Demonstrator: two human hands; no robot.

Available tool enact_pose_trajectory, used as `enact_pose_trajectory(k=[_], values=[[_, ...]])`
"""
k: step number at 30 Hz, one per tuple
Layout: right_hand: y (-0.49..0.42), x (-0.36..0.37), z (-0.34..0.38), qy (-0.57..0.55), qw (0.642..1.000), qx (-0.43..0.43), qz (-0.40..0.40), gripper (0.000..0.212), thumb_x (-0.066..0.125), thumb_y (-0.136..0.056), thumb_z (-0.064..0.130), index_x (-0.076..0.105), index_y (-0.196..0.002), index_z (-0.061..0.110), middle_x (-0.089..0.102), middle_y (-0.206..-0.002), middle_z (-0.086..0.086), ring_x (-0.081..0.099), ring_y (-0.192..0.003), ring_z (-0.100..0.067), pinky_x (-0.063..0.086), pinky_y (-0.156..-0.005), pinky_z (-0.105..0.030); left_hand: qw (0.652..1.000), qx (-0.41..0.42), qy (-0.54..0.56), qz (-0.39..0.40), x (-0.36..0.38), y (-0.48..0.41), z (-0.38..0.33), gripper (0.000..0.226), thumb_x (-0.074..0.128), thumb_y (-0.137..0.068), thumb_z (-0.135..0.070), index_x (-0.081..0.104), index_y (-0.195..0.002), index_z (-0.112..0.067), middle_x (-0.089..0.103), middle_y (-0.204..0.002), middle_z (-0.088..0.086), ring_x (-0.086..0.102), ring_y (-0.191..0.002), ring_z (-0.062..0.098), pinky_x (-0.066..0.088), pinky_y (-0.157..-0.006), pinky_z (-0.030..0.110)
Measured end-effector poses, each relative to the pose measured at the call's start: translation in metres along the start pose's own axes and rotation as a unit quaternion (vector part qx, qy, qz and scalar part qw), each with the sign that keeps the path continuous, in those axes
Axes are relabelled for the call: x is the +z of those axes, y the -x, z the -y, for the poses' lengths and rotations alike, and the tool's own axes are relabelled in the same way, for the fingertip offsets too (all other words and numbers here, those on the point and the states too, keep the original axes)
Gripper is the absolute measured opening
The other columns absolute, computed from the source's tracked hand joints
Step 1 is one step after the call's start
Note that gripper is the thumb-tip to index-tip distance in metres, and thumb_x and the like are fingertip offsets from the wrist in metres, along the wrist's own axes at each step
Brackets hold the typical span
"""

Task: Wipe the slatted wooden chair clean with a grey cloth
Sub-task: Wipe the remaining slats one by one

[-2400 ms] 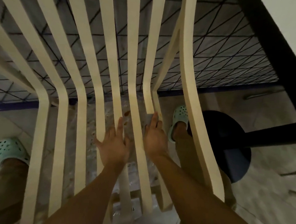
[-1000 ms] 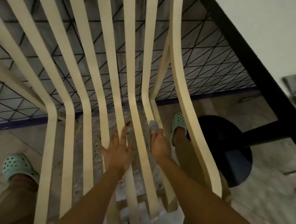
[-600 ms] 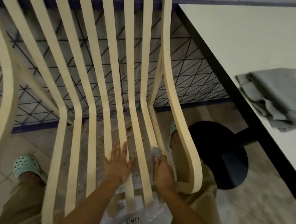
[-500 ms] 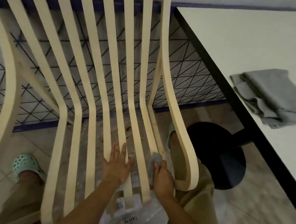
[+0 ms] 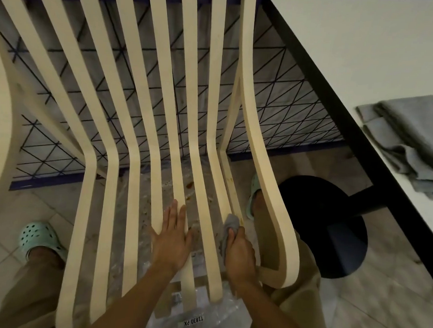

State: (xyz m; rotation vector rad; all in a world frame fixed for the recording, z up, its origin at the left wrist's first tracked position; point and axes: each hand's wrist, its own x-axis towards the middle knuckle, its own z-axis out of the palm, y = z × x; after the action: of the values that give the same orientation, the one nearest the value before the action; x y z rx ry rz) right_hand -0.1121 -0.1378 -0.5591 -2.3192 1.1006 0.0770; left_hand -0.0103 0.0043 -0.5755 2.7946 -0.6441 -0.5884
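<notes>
My left hand (image 5: 171,239) lies flat on a central slat of the slatted wooden chair (image 5: 147,124), fingers extended and close together, palm down. My right hand (image 5: 239,254) is closed around the grey cloth (image 5: 230,224), pressing it against a slat toward the chair's right side, just inside the curved right frame. The cloth protrudes beyond my fingertips. A second folded grey cloth (image 5: 414,140) rests on the white table (image 5: 356,58), well apart from both hands.

A white label (image 5: 194,321) under the chair seat reads "T1830 PX", upside down.
</notes>
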Motion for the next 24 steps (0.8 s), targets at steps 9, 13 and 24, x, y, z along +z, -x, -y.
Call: enact_pose_trajectory(k=[9, 13, 24], values=[[-0.041, 0.0, 0.029, 0.093, 0.996, 0.009, 0.003, 0.048, 0.015, -0.103, 0.045, 0.05, -0.119, 0.016, 0.068, -0.088, -0.002, 0.065, -0.076, -0.016, 0.055, -0.069, -0.033, 1.0, 0.001, 0.001, -0.014, -0.015, -0.05, 0.008, 0.068, 0.019, -0.1, -0.054, -0.018, -0.152, -0.028, -0.028, -0.157, -0.008, -0.018, -0.147, 0.01, 0.004, -0.113, 0.066], [-0.057, 0.001, 0.038, 0.112, 0.994, -0.001, -0.01, 0.044, 0.017, -0.104, 0.042, 0.051, -0.116, 0.016, 0.07, -0.087, -0.004, 0.066, -0.075, -0.018, 0.047, -0.058, -0.028, 0.999, 0.008, -0.013, -0.034, -0.02, -0.061, 0.011, 0.068, 0.015, -0.099, -0.057, -0.021, -0.15, -0.03, -0.029, -0.156, -0.009, -0.018, -0.144, 0.007, 0.008, -0.113, 0.065], [-0.106, 0.004, 0.068, 0.107, 0.994, -0.011, -0.009, 0.042, 0.018, -0.104, 0.039, 0.048, -0.111, 0.011, 0.07, -0.091, -0.012, 0.067, -0.08, -0.029, 0.053, -0.066, -0.035, 0.997, 0.014, -0.005, -0.079, -0.014, -0.062, 0.013, 0.066, 0.006, -0.096, -0.058, -0.009, -0.154, -0.03, -0.015, -0.162, -0.007, 0.011, -0.149, 0.014, 0.019, -0.109, 0.065]])
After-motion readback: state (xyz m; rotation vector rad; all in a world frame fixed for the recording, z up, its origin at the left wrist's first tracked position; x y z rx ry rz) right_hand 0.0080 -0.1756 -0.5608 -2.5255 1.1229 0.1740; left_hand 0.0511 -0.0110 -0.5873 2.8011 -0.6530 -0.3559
